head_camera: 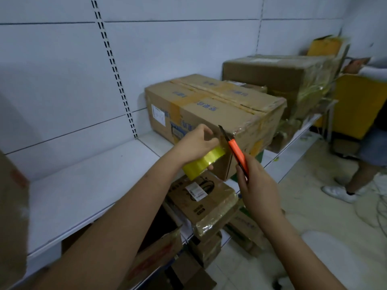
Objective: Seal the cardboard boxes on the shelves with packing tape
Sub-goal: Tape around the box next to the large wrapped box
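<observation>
Left hand (198, 143) grips the tape roll (202, 163) against the box (211, 114); right hand (256, 185) fingers curl round the orange knife (237, 152).

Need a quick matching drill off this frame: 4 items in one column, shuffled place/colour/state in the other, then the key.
Items
1. tape roll
2. utility knife
3. near box
4. small labelled box

Descriptions
A. orange handle, held in the right hand
B. on the white shelf, top seam taped
C. yellowish, held in the left hand
D. below the shelf edge, white label on top

Pairs: 1-C, 2-A, 3-B, 4-D
</observation>
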Tool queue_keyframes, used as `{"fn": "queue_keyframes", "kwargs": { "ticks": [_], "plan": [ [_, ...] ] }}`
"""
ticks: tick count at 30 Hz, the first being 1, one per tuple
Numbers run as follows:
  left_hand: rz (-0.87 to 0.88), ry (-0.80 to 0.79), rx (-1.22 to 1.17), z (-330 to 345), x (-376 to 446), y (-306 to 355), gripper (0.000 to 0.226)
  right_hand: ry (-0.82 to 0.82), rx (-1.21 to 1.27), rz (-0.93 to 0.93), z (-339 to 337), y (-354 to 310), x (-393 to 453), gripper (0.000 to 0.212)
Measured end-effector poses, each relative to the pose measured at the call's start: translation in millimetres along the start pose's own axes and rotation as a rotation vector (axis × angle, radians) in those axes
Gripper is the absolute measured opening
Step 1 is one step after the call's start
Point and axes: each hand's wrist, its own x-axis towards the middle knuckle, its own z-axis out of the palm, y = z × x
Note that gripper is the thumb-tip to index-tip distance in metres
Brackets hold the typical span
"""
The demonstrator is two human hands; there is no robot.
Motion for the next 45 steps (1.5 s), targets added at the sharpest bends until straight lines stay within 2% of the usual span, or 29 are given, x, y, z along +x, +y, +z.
{"fn": "queue_keyframes", "kwargs": {
  "ticks": [4, 7, 9, 12, 14, 17, 20, 27, 31, 36, 42, 45],
  "plan": [
    [-0.06, -0.132, -0.176, 1.9, 5.2, -3.0, 0.035, 0.006, -0.071, -0.034, 0.6, -1.0, 6.6, 0.043],
    [-0.065, -0.119, -0.2, -5.0, 12.4, -1.7, 0.038, 0.02, 0.065, -0.052, 3.0, -6.1, 20.6, 0.047],
    [-0.075, -0.139, -0.297, -10.7, 14.5, 0.3, 0.035, 0.068, 0.17, -0.044, 5.1, -15.3, 35.1, 0.048],
    [-0.095, -0.193, -0.337, -14.7, 16.3, 1.2, 0.033, 0.155, 0.215, 0.083, 10.8, -30.5, 54.8, 0.053],
    [-0.086, -0.167, -0.313, -13.9, 20.1, 0.2, 0.031, 0.197, 0.134, 0.16, 17.4, -40.6, 63.5, 0.056],
    [-0.103, -0.142, -0.274, -11.4, 20.6, -5.4, 0.03, 0.198, 0.039, 0.219, 28.0, -55.6, 68.7, 0.06],
    [-0.138, -0.163, -0.252, -8.1, 17.6, -15.8, 0.041, 0.192, 0.034, 0.267, 34.1, -61.2, 70.0, 0.062],
    [-0.077, -0.082, -0.36, -13.7, 14.7, -18.6, 0.025, 0.216, 0.033, 0.103, 2.9, -47.6, 50.2, 0.051],
    [-0.07, -0.048, -0.383, -14.3, 18.4, -24.8, 0.015, 0.041, -0.035, -0.008, -11.4, -54.9, 16.8, 0.051],
    [-0.071, -0.057, -0.462, -16.4, 20.6, -27.2, 0.019, -0.207, -0.203, 0.08, -16.7, -64.8, 21.2, 0.054],
    [-0.104, 0.003, -0.465, -22.3, 23.1, -33.3, 0.018, -0.256, -0.283, 0.152, -17.0, -57.7, 17.4, 0.058],
    [-0.136, 0.084, -0.503, -27.7, 19.8, -43.6, 0.017, -0.252, -0.202, 0.102, -23.4, -40.6, 17.3, 0.044]
  ]
}}
